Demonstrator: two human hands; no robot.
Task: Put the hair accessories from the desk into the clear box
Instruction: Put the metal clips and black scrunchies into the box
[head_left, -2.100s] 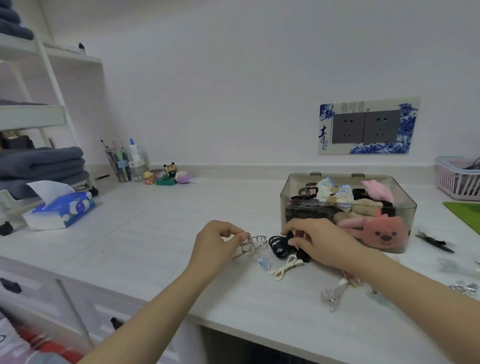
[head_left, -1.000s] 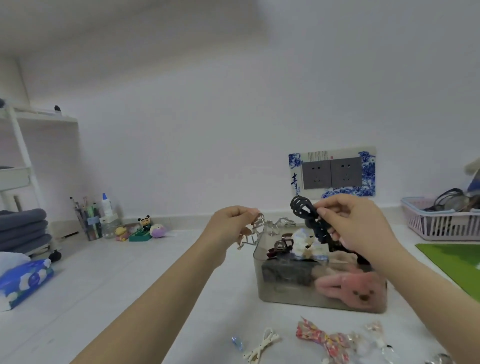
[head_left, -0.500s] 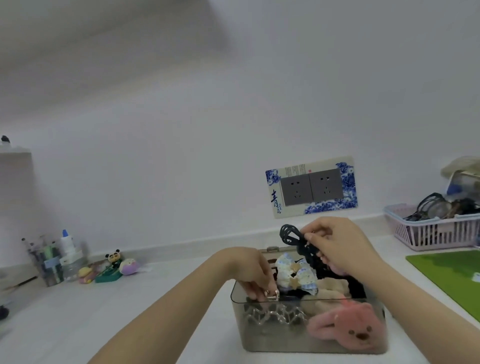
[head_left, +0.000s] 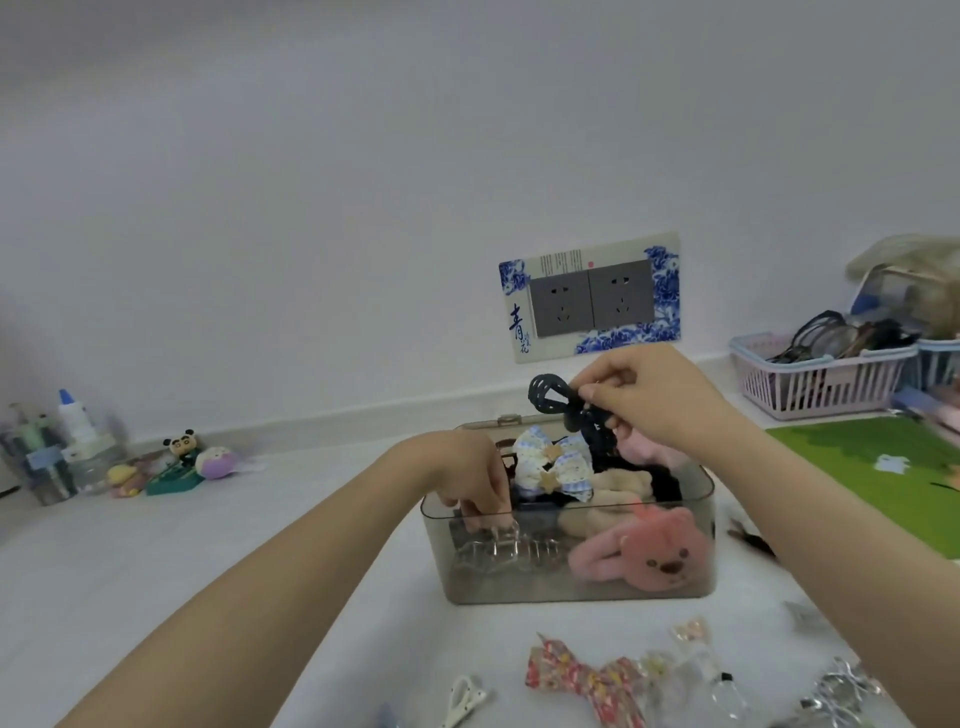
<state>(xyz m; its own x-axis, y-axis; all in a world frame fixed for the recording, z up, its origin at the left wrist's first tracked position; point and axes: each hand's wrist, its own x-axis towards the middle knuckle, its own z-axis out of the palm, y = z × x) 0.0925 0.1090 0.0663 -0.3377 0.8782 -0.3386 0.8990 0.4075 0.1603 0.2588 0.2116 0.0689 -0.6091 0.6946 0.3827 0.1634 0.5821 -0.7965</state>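
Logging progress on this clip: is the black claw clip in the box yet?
Not yet. The right hand holds the black claw clip above the clear box, its loop clear of the rim.

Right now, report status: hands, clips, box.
Left hand in the clear box, fingers on the silver claw clip. Right hand pinching the black claw clip above the box. Red bow on desk.

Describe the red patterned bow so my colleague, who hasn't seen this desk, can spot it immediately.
Find the clear box in the middle of the white desk. On the desk just in front of it, nearer the camera, lies the red patterned bow. It is the only red fabric piece there; the white clip to its left and the clear clips to its right are pale or see-through.
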